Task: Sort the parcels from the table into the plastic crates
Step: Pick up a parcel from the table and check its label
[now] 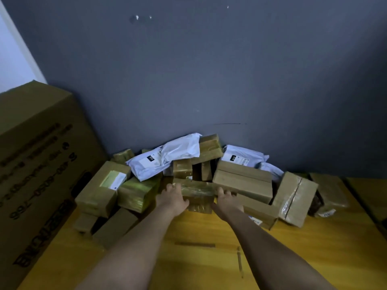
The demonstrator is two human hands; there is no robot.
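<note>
Brown cardboard fills our left edge, a big carton printed with dark lettering, standing beside the heap of parcels piled on the yellow wooden desk against the grey wall. At the front of that heap, in the middle, we see the left hand and the right hand gripping the two ends of a taped brown box, fingers curled over its top edge. To the right lie more taped boxes, with white plastic mailer bags on top of the pile.
</note>
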